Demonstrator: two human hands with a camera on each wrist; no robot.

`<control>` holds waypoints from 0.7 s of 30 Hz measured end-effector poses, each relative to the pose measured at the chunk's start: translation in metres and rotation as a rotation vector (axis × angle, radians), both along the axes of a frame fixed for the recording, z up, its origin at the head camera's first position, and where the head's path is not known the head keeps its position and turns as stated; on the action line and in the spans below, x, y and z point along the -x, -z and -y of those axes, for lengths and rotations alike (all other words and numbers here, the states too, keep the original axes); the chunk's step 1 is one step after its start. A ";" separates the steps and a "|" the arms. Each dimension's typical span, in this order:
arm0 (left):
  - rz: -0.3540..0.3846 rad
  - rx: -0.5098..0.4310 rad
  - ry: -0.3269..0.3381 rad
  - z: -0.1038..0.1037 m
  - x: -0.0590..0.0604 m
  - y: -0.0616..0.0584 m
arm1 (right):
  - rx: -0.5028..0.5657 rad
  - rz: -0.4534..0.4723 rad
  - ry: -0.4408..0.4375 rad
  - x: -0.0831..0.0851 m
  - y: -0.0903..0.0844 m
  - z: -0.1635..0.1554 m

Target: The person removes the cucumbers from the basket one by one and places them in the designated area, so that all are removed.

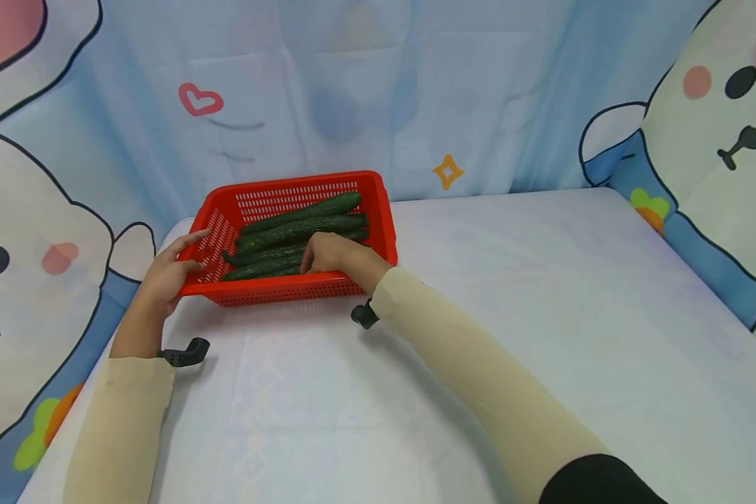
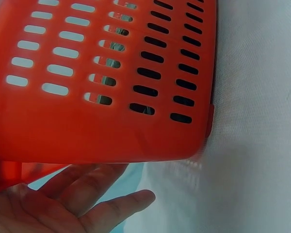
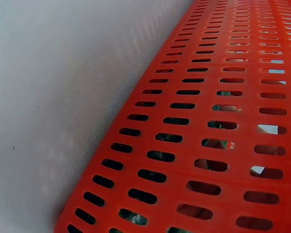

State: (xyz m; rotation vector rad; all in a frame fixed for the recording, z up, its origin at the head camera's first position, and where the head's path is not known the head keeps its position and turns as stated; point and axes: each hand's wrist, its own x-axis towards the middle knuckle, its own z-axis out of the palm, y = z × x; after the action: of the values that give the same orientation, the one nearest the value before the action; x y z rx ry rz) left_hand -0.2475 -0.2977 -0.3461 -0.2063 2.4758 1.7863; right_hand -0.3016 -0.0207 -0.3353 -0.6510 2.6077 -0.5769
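A red perforated plastic basket (image 1: pixel 283 288) holds several dark green cucumbers (image 1: pixel 302 227) lying lengthwise side by side. My left hand (image 1: pixel 166 274) grips the rim at the basket's left end, with thumb and forefinger over the edge. In the left wrist view, other fingers (image 2: pixel 94 189) of that hand extend below the rim, outside the end wall. My right hand (image 1: pixel 330 253) reaches over the front wall, its bent fingers pointing down among the front cucumbers. Its fingertips are hidden, so I cannot tell whether they hold one. The right wrist view mostly shows the basket's slotted side (image 3: pixel 184 121).
The basket stands near the back left of a table covered with a white cloth (image 1: pixel 510 315). Behind it hangs a light blue printed curtain (image 1: pixel 365 105). Dark wrist-worn devices (image 1: pixel 185 353) sit at both cuffs.
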 end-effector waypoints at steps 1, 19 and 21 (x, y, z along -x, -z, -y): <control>0.000 0.001 0.000 0.000 0.000 -0.001 | -0.009 0.001 -0.004 0.000 0.000 0.000; 0.001 0.002 -0.001 0.000 -0.001 0.000 | -0.024 0.022 -0.058 -0.002 -0.001 0.002; 0.004 -0.005 0.002 0.001 -0.001 0.000 | -0.019 0.017 -0.062 -0.002 -0.001 0.001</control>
State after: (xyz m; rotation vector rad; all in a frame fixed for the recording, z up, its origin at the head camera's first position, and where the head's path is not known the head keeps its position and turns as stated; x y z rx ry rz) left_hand -0.2470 -0.2982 -0.3461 -0.2071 2.4678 1.7893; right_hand -0.2994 -0.0220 -0.3342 -0.7147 2.5645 -0.5358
